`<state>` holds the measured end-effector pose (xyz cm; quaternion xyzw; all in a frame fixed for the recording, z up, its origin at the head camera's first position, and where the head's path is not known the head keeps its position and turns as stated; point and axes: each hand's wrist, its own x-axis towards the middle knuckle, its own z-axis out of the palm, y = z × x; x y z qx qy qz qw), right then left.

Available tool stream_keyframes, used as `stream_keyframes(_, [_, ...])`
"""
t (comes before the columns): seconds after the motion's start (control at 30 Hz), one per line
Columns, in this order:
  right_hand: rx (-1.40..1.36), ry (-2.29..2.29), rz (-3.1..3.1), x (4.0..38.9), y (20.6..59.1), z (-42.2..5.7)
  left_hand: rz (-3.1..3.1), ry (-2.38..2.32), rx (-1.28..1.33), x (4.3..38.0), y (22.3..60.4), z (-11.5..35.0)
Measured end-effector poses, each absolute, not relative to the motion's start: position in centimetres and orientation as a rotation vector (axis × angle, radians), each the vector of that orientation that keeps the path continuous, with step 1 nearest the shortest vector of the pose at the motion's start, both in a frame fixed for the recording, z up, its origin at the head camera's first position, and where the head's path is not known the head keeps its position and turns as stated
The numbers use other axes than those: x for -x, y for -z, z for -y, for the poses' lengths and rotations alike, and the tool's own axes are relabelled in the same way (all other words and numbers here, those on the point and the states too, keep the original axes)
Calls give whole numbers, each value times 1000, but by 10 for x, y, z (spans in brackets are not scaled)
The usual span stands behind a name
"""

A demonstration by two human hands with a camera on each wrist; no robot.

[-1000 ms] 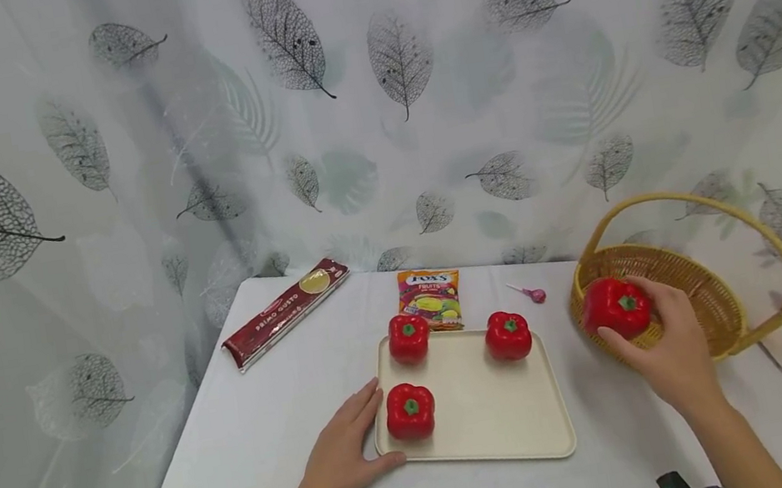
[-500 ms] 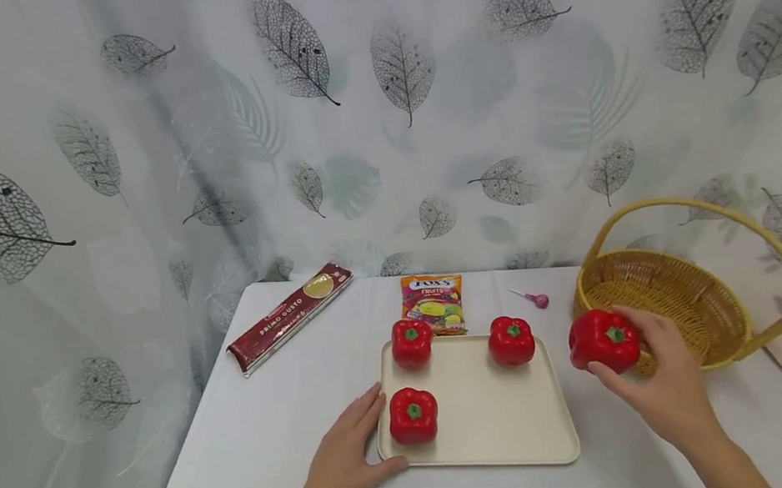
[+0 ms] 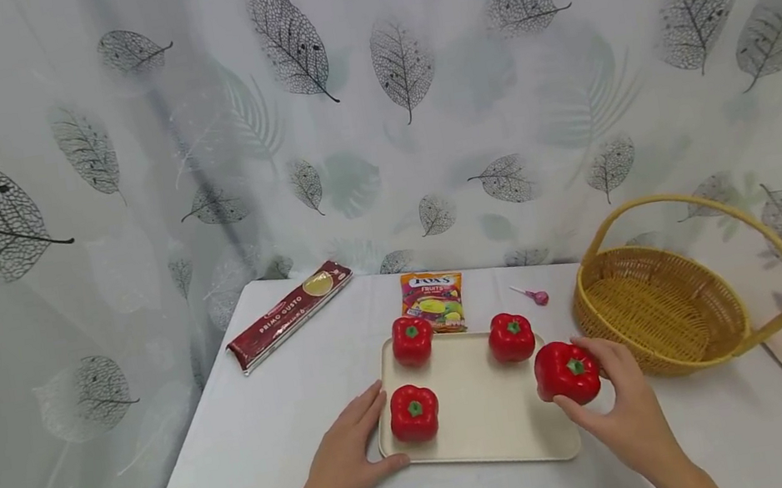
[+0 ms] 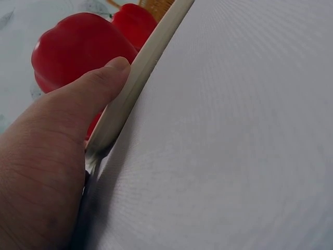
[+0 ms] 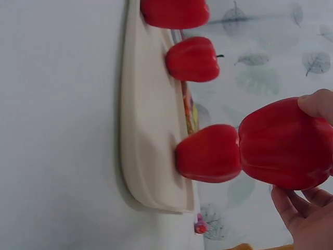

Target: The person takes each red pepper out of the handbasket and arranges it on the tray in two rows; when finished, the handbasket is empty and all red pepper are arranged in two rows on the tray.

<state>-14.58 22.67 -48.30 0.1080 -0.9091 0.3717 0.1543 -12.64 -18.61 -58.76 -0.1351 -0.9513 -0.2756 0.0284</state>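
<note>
My right hand (image 3: 623,403) holds a red bell pepper (image 3: 566,373) with a green stem between thumb and fingers, over the right edge of the cream tray (image 3: 492,414). In the right wrist view this bell pepper (image 5: 286,143) hangs above the tray. Three more red bell peppers stand on the tray: one at back left (image 3: 412,340), one at front left (image 3: 414,413) and one at back right (image 3: 511,336). My left hand (image 3: 346,453) rests along the tray's left side, fingers extended. Its thumb (image 4: 104,78) lies at the tray's rim in the left wrist view.
A yellow wicker basket (image 3: 662,309) with a tall handle stands to the right of the tray. Behind the tray lie an orange Fox's candy bag (image 3: 433,298) and a small pink lollipop (image 3: 539,297). A dark red pasta packet (image 3: 290,314) lies at back left.
My right hand has brought the bell pepper out from over the basket, leftward to the tray's right edge. My left hand has stayed at the tray's left side.
</note>
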Motion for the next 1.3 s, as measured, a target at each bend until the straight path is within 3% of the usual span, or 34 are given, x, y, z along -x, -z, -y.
stream_keyframes(1.3, [-292,-1139,2794,132,535,-194,2931,856,419,125,584,188])
